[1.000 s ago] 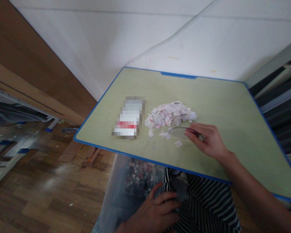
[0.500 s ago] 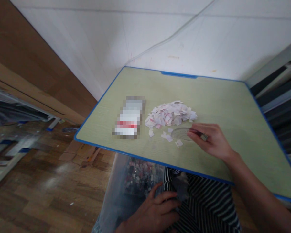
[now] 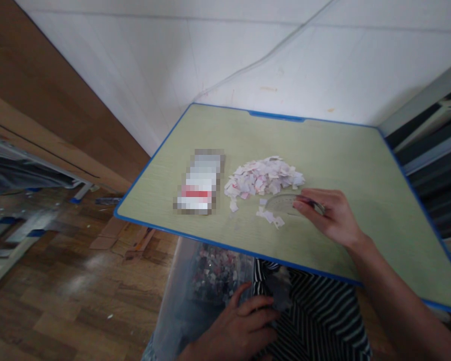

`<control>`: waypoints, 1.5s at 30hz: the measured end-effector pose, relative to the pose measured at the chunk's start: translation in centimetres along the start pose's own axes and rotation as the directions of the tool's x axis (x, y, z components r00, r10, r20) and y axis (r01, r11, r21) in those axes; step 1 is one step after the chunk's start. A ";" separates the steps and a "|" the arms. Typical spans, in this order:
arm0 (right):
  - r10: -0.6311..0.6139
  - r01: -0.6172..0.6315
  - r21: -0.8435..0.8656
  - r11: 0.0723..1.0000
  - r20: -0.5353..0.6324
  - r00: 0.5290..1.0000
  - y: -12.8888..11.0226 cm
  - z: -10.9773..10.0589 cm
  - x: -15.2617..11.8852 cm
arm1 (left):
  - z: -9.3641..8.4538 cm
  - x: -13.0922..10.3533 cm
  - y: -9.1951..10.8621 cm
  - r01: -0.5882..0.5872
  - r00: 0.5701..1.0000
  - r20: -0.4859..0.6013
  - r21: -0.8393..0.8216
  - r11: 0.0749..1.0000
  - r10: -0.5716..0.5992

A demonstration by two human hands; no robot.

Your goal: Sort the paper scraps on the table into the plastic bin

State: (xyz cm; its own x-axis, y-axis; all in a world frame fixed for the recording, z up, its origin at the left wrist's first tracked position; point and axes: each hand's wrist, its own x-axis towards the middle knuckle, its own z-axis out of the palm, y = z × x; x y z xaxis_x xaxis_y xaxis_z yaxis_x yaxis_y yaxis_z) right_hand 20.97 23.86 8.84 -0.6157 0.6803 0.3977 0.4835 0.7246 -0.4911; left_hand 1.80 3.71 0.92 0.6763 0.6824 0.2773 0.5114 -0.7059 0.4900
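My right hand (image 3: 326,213) grips a clear, curved plastic piece with edge markings, which looks like a protractor (image 3: 280,204), between thumb and fingers. Its free edge is tilted low over the table, beside a few loose paper scraps (image 3: 269,216). Just behind lies a heap of small white and pinkish paper scraps (image 3: 265,175). Below the table edge, my left hand (image 3: 244,318) lies with fingers apart by the side of a clear plastic bin (image 3: 169,301) and the striped cloth (image 3: 323,311) on my lap. Several mixed scraps (image 3: 220,271) are in the bin.
A blurred-out phone-like object (image 3: 201,183) lies left of the heap on the green table (image 3: 342,155) with a blue rim. The white wall (image 3: 135,60) with a cable stands behind. Flattened cardboard (image 3: 116,233) lies on the wooden floor, and a folded metal frame (image 3: 432,115) leans at right.
My right hand has shifted slightly right with the protractor, which looks steeper. The loose scraps in front have slid a little to the right. The left hand stays put.
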 end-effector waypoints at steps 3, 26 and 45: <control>0.013 -0.014 -0.037 0.999 -0.045 0.999 0.2 0.2 0.0 | -0.1 0.1 0.0 0.006 1.000 0.017 0.007 1.000 -0.006; -0.172 0.158 0.112 0.981 0.128 0.977 -0.7 1.2 0.3 | -0.1 -0.1 0.0 0.014 0.999 0.040 -0.016 1.000 -0.013; -0.188 0.198 -0.088 0.976 0.112 0.976 0.1 3.7 2.0 | -0.2 0.2 -0.2 -0.013 0.999 0.050 -0.003 1.000 0.013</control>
State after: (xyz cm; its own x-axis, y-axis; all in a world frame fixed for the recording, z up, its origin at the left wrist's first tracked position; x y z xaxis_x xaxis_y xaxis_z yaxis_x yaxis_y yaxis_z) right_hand 17.53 24.93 6.72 -0.7613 0.5152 0.3936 0.4046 0.8519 -0.3324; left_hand 1.70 4.08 1.04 0.7084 0.6629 0.2421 0.5013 -0.7141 0.4885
